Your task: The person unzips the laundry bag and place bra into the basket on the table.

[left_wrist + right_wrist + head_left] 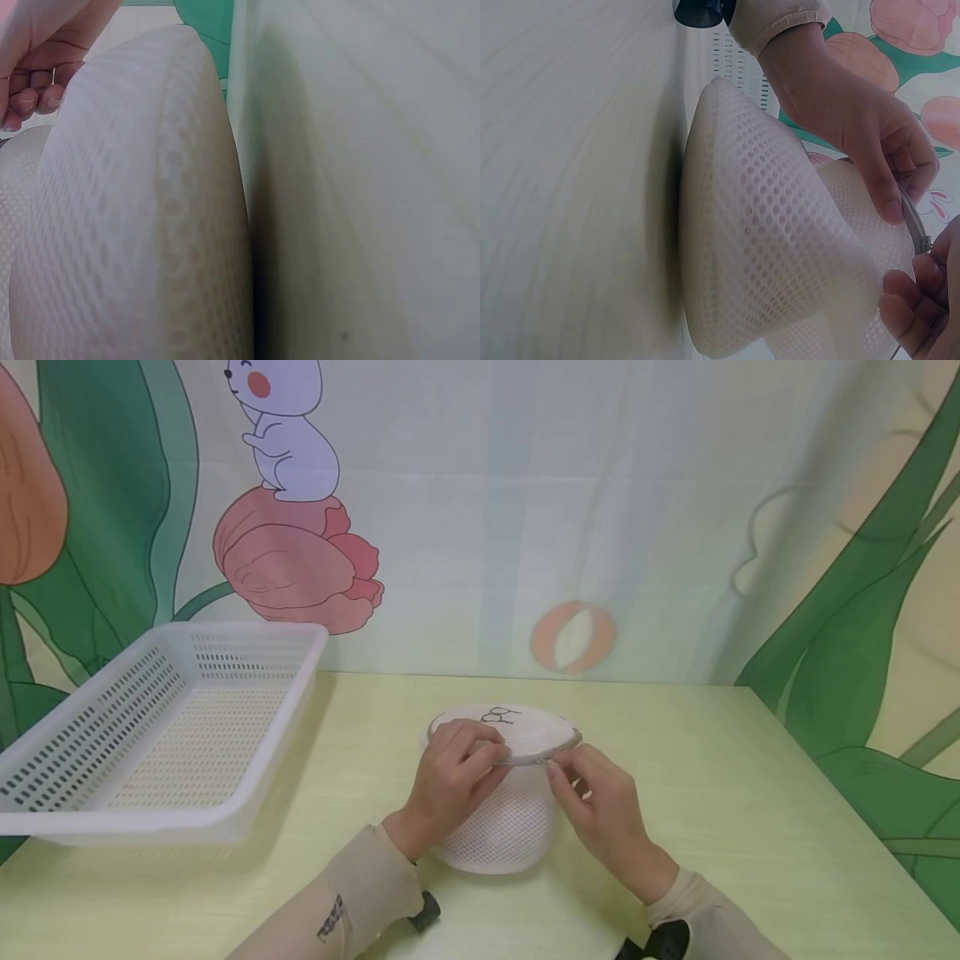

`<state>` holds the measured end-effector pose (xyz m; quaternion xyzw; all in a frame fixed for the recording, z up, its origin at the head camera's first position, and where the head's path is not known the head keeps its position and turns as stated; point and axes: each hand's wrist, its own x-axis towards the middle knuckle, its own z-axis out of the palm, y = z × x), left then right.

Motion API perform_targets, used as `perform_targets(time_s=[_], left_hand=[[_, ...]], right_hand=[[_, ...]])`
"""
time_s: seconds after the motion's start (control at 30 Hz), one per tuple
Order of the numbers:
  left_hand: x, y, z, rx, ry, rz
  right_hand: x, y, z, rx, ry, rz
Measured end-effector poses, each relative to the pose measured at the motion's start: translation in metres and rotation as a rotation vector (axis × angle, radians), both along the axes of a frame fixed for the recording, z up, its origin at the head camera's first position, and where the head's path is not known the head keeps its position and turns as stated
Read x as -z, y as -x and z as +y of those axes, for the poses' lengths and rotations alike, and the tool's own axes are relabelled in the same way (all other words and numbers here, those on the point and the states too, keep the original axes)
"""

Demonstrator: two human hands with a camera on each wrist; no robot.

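A white mesh laundry bag (498, 831) stands upright on the table, its round top edged by a grey zipper (531, 760). My left hand (453, 768) pinches the zippered rim at the front, thumb below and fingers above. Just right of it, my right hand (603, 806) pinches at the zipper near its metal slider (927, 244). The right wrist view shows the bag's honeycomb mesh side (769, 217) pulled toward both hands. In the left wrist view the bag's wall (105, 195) fills the left half, hiding my left hand there.
A white perforated plastic basket (247, 793) sits on the left of the pale yellow-green table (720, 802). Behind the table hangs a printed cloth (450, 527) with flowers and a cartoon animal. Dark wrist straps (426, 912) circle my sleeves.
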<state>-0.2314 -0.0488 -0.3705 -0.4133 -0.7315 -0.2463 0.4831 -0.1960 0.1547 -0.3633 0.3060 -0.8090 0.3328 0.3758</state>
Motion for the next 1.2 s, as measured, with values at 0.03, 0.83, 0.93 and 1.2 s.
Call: perform_targets(time_s=[0.03,0.83,0.93,1.2], left_hand=[[-0.0001,0.0,-0.0001,0.002,0.001,-0.002],[-0.0006,0.004,-0.0054,0.079,-0.047,-0.041],[-0.0007,0.0047,-0.006,0.088,-0.052,-0.042],[0.0004,0.007,-0.0091,0.116,-0.069,-0.031]], right_hand=[[-0.0004,0.0,0.0001,0.0,0.001,0.002],[-0.0046,0.0022,0.0049,0.015,0.032,0.003],[-0.0045,0.0028,0.0059,0.017,0.04,0.011],[-0.0056,0.0026,0.0062,0.024,0.054,0.01]])
